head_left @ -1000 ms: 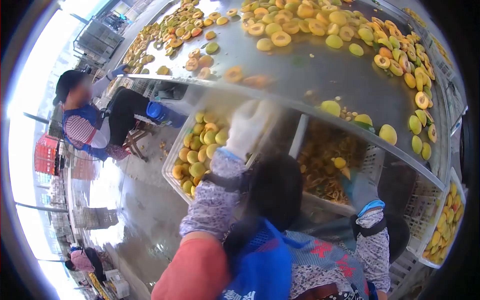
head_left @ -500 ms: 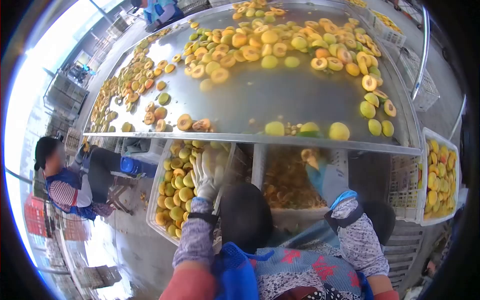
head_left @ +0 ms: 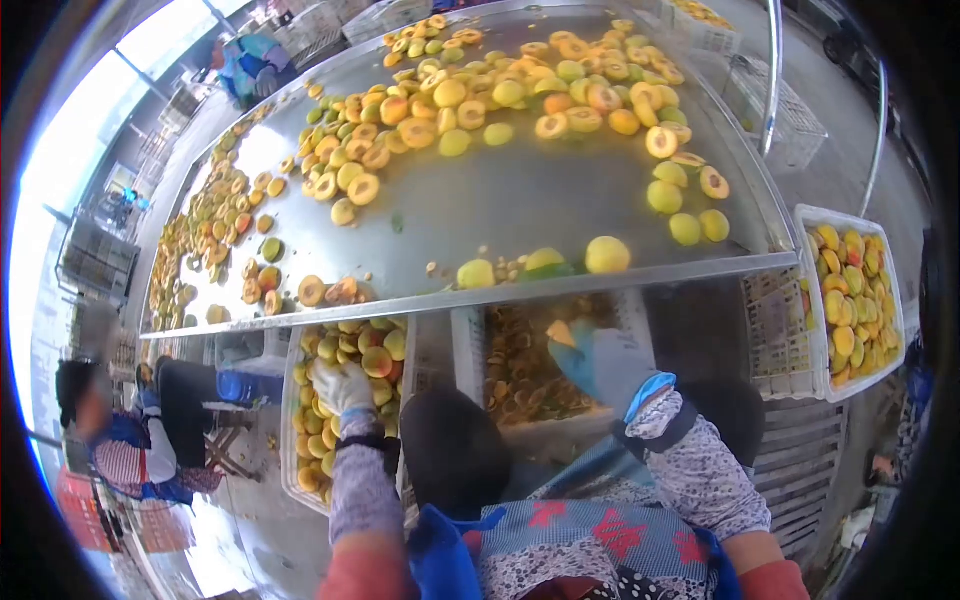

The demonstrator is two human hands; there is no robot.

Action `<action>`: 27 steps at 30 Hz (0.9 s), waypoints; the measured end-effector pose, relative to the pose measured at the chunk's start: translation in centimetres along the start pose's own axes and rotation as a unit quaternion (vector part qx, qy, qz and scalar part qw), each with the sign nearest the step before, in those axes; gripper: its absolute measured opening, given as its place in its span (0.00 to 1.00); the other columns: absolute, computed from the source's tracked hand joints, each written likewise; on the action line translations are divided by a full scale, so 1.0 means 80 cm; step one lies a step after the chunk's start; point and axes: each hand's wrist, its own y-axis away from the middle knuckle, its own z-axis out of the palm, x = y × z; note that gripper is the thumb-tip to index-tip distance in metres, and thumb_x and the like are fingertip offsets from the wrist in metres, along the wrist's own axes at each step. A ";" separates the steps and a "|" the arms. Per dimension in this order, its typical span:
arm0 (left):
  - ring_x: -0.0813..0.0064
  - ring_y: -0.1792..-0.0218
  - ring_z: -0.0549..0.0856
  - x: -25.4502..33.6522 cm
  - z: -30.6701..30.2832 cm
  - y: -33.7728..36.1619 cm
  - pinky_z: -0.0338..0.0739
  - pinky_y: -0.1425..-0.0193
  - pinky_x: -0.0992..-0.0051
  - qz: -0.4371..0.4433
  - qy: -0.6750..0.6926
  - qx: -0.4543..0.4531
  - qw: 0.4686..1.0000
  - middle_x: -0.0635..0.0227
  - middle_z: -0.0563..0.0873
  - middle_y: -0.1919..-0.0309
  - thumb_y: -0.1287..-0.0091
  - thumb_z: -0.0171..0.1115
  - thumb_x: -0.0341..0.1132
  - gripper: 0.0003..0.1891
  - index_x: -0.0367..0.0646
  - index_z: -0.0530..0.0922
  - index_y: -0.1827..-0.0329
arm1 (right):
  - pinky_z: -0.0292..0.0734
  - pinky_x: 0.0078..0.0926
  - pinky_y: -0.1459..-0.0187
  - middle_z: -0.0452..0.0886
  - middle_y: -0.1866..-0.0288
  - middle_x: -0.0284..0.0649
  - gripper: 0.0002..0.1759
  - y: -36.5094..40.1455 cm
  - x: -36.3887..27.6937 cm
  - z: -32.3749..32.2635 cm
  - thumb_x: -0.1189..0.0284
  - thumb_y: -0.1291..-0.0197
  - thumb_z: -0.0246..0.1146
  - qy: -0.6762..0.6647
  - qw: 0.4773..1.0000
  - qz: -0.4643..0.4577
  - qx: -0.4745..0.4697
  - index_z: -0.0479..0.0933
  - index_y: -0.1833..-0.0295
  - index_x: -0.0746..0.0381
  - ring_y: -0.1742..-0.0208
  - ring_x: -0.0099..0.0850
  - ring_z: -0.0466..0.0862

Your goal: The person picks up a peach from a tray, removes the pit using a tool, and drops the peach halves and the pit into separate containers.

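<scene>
My left hand (head_left: 345,388), in a white glove, is down in a white crate (head_left: 290,455) of whole yellow-green peaches (head_left: 376,361). Its fingers are curled over a peach that they mostly cover. My right hand (head_left: 605,362), gloved in grey and blue, pinches an orange-yellow peach half (head_left: 560,333) over a second crate (head_left: 635,325). Brown fruit scraps (head_left: 540,385) lie inside this crate, below the hand. Both crates stand under the front edge of a metal table (head_left: 480,215).
Many halved peaches (head_left: 415,130) are spread over the table, with a few near its front rim. A full crate (head_left: 850,310) stands at the right. One person (head_left: 140,450) sits at the left; another (head_left: 255,68) is at the far left corner. My knees are between the crates.
My left hand has gone from spread fingers to curled ones among the peaches. The right hand still holds the peach half over the scraps. The whole view has turned a little.
</scene>
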 end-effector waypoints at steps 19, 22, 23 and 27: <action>0.54 0.33 0.78 0.509 -0.068 0.029 0.71 0.27 0.63 0.663 0.253 -0.300 0.638 0.59 0.82 0.37 0.33 0.64 0.38 0.20 0.53 0.81 0.37 | 0.79 0.49 0.46 0.87 0.53 0.54 0.20 0.021 0.018 -0.038 0.56 0.33 0.64 0.004 0.997 -0.008 -0.080 0.81 0.46 0.60 0.49 0.52 0.87; 0.55 0.36 0.81 0.502 -0.115 0.011 0.74 0.29 0.64 0.635 0.248 -0.381 0.625 0.58 0.83 0.40 0.34 0.65 0.41 0.22 0.52 0.80 0.36 | 0.79 0.49 0.45 0.87 0.52 0.54 0.18 0.022 0.014 -0.041 0.59 0.34 0.65 -0.006 0.998 -0.009 -0.069 0.81 0.46 0.60 0.48 0.51 0.87; 0.57 0.38 0.82 0.499 -0.120 0.005 0.75 0.31 0.63 0.577 0.262 -0.420 0.650 0.58 0.84 0.41 0.33 0.64 0.42 0.23 0.51 0.79 0.35 | 0.80 0.50 0.47 0.87 0.53 0.54 0.18 0.023 0.012 -0.044 0.59 0.33 0.65 -0.013 0.999 -0.013 -0.050 0.81 0.46 0.60 0.50 0.52 0.87; 0.62 0.46 0.86 0.476 -0.141 -0.020 0.80 0.40 0.62 0.263 0.462 -0.587 0.610 0.58 0.85 0.45 0.28 0.61 0.48 0.25 0.43 0.76 0.33 | 0.81 0.51 0.55 0.87 0.61 0.54 0.17 0.029 -0.001 -0.060 0.59 0.32 0.65 -0.078 0.992 -0.021 0.096 0.80 0.47 0.60 0.58 0.55 0.87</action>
